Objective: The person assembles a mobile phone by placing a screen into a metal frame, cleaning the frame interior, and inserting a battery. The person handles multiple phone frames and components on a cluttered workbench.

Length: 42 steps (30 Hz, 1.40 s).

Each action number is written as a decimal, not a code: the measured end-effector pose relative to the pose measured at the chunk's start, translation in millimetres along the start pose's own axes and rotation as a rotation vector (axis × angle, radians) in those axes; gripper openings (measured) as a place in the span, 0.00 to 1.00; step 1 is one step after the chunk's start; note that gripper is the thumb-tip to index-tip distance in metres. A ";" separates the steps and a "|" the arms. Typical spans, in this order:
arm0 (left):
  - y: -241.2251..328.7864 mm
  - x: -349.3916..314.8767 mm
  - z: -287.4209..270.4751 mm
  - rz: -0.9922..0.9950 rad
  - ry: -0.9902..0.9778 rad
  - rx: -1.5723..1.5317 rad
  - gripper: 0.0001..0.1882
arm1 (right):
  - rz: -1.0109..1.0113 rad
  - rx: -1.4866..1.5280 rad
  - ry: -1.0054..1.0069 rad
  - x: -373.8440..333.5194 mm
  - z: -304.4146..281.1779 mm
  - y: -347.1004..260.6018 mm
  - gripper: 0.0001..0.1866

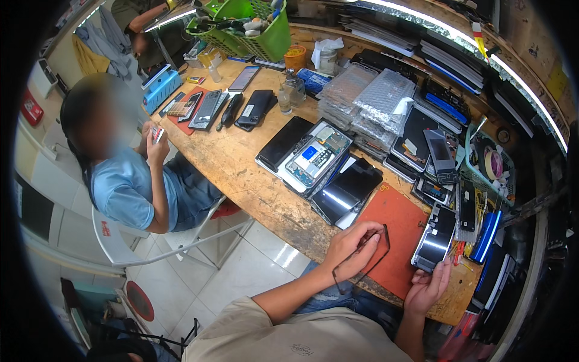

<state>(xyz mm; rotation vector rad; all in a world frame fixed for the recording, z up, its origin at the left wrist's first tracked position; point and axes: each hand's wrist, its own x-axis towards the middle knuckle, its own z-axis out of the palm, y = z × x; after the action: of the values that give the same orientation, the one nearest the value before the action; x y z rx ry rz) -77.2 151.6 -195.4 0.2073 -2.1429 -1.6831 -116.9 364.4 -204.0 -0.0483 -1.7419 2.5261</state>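
My left hand [354, 248] is closed around one side of a thin black rectangular frame [388, 239], which looks like a phone's bezel. The frame hangs tilted over the near edge of an orange-red mat [395, 220]. At the mat's right edge, my right hand [429, 287] grips the lower end of a phone [435, 236] with a glossy dark face and a silvery rim. Its fingers and thumb are at the phone's bottom edge. Just beyond my left hand, a black glossy screen panel [348, 192] leans beside an opened device [315, 154] with its circuit board showing.
Bubble-wrapped packs [383, 99] are stacked at the back. A teal basket [482, 160] with tape and tools stands at the right, near a blue cylinder [486, 236]. Several phones lie farther along the wooden bench [241, 154]. A person in blue [129, 190] sits at the left.
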 end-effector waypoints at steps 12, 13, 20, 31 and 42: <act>8.1 2.9 1.7 0.105 0.033 0.084 0.23 | 0.011 0.041 -0.012 -0.7 0.2 -3.4 0.22; 9.3 2.7 2.2 0.097 0.018 0.068 0.25 | 0.019 0.048 -0.003 -0.8 -0.5 -3.4 0.23; 15.9 -3.7 25.8 -0.008 -0.097 -0.206 0.29 | 0.047 0.105 0.028 -5.1 -4.1 -1.1 0.23; 6.9 6.7 -23.0 0.333 -0.191 0.756 0.26 | 0.027 0.182 -0.029 -12.1 -11.6 0.5 0.20; -19.5 108.8 -336.6 -0.343 0.600 -0.140 0.20 | 0.014 0.164 -0.065 -14.0 -11.5 -4.2 0.22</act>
<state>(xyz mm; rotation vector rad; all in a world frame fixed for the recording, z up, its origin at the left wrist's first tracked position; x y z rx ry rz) -43.2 -194.1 -125.9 0.9519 -1.5955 -1.6584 -101.9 375.4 -204.4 0.0321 -1.5535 2.6997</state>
